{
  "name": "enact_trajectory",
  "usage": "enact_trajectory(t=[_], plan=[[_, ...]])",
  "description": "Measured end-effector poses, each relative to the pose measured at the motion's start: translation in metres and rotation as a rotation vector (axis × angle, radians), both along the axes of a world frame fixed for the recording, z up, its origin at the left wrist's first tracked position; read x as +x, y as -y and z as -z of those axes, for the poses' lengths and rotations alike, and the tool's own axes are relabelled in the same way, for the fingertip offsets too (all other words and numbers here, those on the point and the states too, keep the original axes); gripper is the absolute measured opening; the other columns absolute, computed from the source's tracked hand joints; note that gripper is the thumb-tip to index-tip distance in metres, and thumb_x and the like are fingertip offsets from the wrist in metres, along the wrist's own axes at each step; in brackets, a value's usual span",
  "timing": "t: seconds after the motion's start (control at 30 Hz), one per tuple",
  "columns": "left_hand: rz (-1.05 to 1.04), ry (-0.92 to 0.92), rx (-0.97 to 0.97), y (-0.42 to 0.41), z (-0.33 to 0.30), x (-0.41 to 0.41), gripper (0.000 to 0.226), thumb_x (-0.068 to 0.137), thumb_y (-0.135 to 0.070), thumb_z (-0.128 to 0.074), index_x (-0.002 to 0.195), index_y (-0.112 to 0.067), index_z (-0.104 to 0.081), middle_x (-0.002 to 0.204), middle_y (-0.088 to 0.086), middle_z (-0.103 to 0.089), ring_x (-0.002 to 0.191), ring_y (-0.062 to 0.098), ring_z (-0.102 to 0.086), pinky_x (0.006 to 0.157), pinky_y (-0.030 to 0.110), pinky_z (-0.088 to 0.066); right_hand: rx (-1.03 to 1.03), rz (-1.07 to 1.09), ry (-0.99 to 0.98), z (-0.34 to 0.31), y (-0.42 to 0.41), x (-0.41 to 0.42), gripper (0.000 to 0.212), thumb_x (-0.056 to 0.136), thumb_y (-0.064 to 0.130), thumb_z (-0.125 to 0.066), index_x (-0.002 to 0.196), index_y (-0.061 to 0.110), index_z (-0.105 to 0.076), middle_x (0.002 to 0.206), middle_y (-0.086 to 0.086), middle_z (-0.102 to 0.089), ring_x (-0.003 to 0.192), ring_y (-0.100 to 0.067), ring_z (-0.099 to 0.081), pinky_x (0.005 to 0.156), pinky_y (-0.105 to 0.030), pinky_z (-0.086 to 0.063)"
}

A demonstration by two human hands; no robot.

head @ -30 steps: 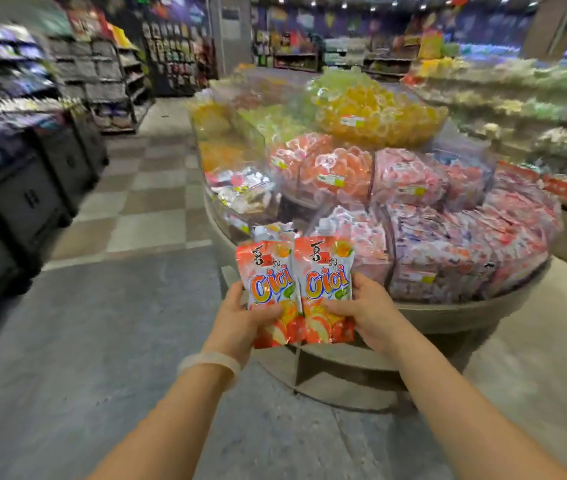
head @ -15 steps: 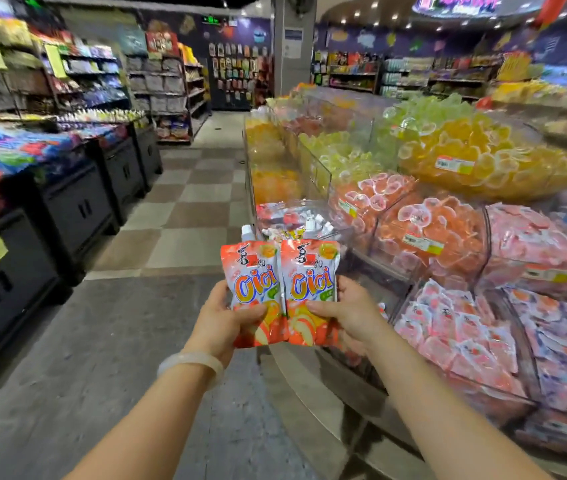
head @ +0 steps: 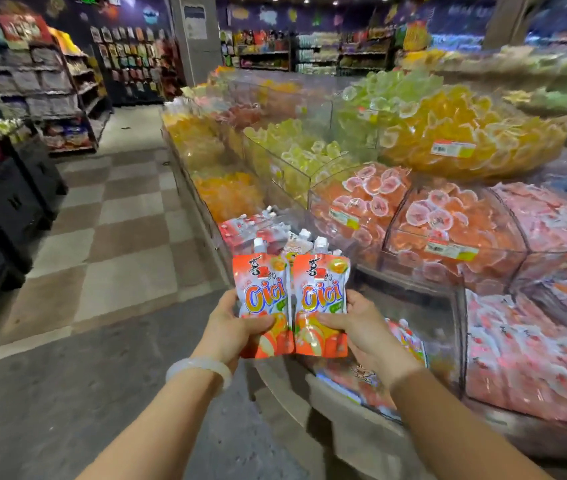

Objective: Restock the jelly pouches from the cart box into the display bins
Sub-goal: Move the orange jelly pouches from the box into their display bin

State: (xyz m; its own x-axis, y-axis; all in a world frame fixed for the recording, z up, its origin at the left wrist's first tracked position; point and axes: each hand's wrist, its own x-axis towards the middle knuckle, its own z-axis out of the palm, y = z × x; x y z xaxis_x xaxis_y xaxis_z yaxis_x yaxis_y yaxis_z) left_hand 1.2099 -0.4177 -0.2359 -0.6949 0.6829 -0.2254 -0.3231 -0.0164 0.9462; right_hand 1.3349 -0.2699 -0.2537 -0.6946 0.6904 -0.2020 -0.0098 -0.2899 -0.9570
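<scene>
Two orange jelly pouches stand upright side by side in front of me. My left hand point(head: 230, 327) grips the left pouch point(head: 263, 289) at its lower edge, and my right hand point(head: 361, 327) grips the right pouch point(head: 321, 289) the same way. Just behind them a clear display bin point(head: 268, 233) holds several red and white spouted pouches. A lower clear bin point(head: 424, 327) to the right of my hands holds a few pouches at its bottom. The cart box is out of view.
The round tiered display point(head: 448, 209) is packed with bins of yellow, green, orange and pink jelly cups. Its base rim point(head: 285, 386) curves below my hands. An aisle with checkered floor point(head: 129, 220) runs left, lined by black cabinets point(head: 5, 202) and shelves.
I have walked closer to the display and round to its left side. The bin of spouted pouches now sits directly behind the two pouches, which both hands still hold.
</scene>
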Motion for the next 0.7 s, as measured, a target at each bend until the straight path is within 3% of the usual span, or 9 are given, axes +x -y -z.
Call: enact_trajectory(t=[0.13,0.27,0.33,0.43,0.57,0.63,0.7], plan=[[0.162,-0.017,0.017,-0.045,-0.005,-0.032,0.045,0.074,0.019,-0.063,0.102,-0.016,-0.059,0.085,0.008,-0.073,0.064,0.021,-0.071,0.059,0.034,-0.060,0.065,0.236,0.048,-0.007,-0.030,0.010,0.031,0.074,-0.016,-0.066,0.093,0.008,-0.063,0.085,-0.010,-0.071,0.067,-0.019,-0.069,0.067,-0.037,-0.059],[0.279,-0.008,0.024,-0.086,0.005,-0.030,0.047,0.072,0.019,-0.065,0.106,-0.012,-0.059,0.105,0.020,-0.067,0.084,0.033,-0.068,0.078,0.047,-0.057,0.108,0.458,0.165,0.001,-0.053,0.048,0.028,0.074,-0.014,-0.066,0.094,0.006,-0.062,0.080,-0.006,-0.069,0.062,-0.013,-0.065,0.063,-0.029,-0.054],[0.334,0.007,0.005,-0.104,0.013,-0.023,0.045,0.071,0.022,-0.064,0.104,-0.009,-0.060,0.105,0.022,-0.067,0.091,0.035,-0.065,0.090,0.052,-0.051,0.086,0.524,0.213,0.011,-0.063,0.064,0.037,0.073,-0.012,-0.069,0.106,0.003,-0.060,0.093,-0.010,-0.070,0.078,-0.021,-0.067,0.077,-0.038,-0.056],[0.384,0.018,-0.004,-0.130,0.025,-0.018,0.045,0.072,0.022,-0.063,0.106,-0.006,-0.057,0.097,0.017,-0.067,0.089,0.031,-0.063,0.089,0.046,-0.049,0.012,0.543,0.278,0.027,-0.073,0.075,0.039,0.074,-0.013,-0.068,0.107,0.007,-0.059,0.103,-0.016,-0.069,0.095,-0.033,-0.065,0.089,-0.052,-0.052],[0.383,0.016,-0.004,-0.155,0.036,-0.025,0.047,0.072,0.021,-0.063,0.109,-0.007,-0.057,0.091,0.013,-0.069,0.075,0.024,-0.066,0.072,0.032,-0.056,-0.040,0.513,0.327,0.053,-0.087,0.062,0.036,0.075,-0.018,-0.064,0.088,0.014,-0.056,0.088,-0.010,-0.066,0.079,-0.026,-0.063,0.079,-0.043,-0.053],[0.359,0.040,-0.017,-0.163,0.038,-0.034,0.049,0.072,0.022,-0.063,0.111,-0.006,-0.055,0.092,0.015,-0.068,0.073,0.024,-0.066,0.069,0.035,-0.056,-0.059,0.453,0.339,0.067,-0.093,0.046,0.036,0.074,-0.019,-0.064,0.091,0.011,-0.055,0.084,-0.008,-0.065,0.074,-0.021,-0.061,0.072,-0.037,-0.053],[0.327,0.028,-0.036,-0.169,0.038,-0.044,0.047,0.073,0.019,-0.064,0.108,-0.011,-0.057,0.092,0.012,-0.068,0.074,0.023,-0.065,0.069,0.034,-0.054,-0.070,0.382,0.396,0.082,-0.098,0.027,0.037,0.071,-0.017,-0.068,0.090,0.012,-0.057,0.084,-0.008,-0.067,0.075,-0.024,-0.063,0.073,-0.042,-0.055]])
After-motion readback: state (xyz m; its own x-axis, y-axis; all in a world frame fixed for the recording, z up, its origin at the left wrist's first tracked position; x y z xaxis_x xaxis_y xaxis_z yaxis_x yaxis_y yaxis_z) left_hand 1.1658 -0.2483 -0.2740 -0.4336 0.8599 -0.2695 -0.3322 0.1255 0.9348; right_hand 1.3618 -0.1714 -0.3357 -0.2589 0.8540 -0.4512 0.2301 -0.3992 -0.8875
